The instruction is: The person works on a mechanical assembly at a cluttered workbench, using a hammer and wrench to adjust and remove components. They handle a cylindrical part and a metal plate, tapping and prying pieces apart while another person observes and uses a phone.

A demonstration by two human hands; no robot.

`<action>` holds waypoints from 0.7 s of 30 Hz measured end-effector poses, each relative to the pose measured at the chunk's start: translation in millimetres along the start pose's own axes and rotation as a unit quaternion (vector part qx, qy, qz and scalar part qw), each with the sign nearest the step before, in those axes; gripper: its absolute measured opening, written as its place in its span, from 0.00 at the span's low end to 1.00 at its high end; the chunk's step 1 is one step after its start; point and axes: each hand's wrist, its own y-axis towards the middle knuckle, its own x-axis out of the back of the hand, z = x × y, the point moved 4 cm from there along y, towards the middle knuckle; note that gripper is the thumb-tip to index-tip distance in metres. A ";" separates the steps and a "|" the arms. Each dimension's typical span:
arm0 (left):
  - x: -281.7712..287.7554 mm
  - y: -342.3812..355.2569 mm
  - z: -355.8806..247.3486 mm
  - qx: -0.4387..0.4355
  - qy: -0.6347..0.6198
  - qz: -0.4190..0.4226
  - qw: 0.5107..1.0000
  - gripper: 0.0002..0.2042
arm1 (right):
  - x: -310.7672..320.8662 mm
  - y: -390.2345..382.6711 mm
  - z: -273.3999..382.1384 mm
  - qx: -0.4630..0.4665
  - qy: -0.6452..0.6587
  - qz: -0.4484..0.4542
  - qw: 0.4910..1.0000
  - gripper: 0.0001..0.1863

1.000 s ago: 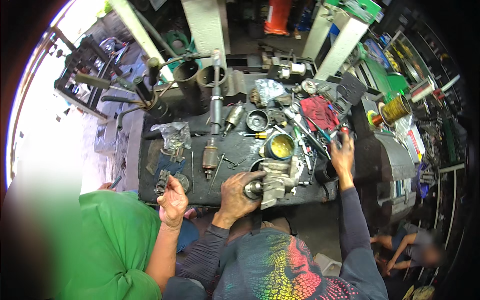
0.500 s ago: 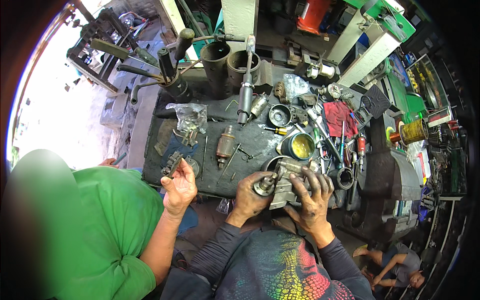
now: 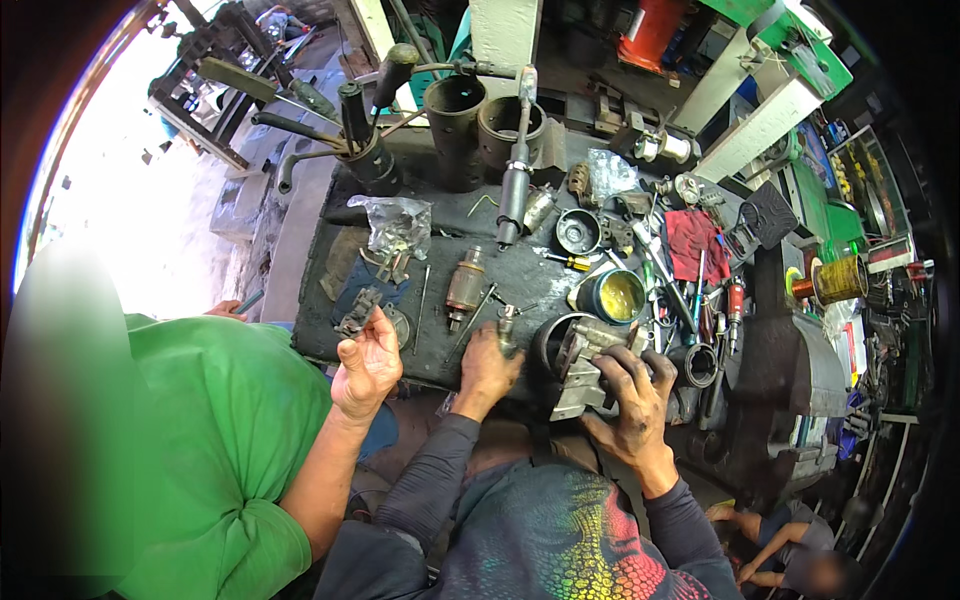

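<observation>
My left hand (image 3: 485, 368) is closed round a small cylindrical metal shaft piece (image 3: 506, 330), held just left of the cast metal housing (image 3: 578, 380). My right hand (image 3: 636, 405) grips that housing from the right with curled fingers. Behind the housing is a dark round container (image 3: 550, 340), partly hidden by it. A tub of yellow grease (image 3: 621, 298) lies beyond, with wrenches and screwdrivers to its right. A wound armature (image 3: 465, 285) and thin rods lie beyond my left hand on the dark bench (image 3: 420, 355).
A co-worker in green (image 3: 210, 440) on my left holds a small dark part (image 3: 355, 312). Tall pipe cylinders (image 3: 455, 135) and tool handles stand at the back. A red cloth (image 3: 693, 240) and wire spool (image 3: 838, 279) are right. Another person (image 3: 785, 540) sits at lower right.
My right hand has come down from the tools at right onto the housing. My left hand has moved left with the shaft piece, which is now apart from the housing.
</observation>
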 end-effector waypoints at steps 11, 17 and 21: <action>44.6 -32.5 10.4 -0.111 0.050 -0.223 0.967 0.34 | 2.2 3.7 3.4 0.004 0.027 -0.027 0.999 0.40; 75.3 -23.5 97.6 -0.008 0.120 -0.351 0.929 0.47 | 1.6 2.5 0.1 -0.006 0.037 -0.004 0.999 0.42; 87.3 2.9 128.6 0.035 -0.057 -0.359 0.931 0.36 | 2.0 2.6 -0.7 0.009 0.018 0.000 1.000 0.41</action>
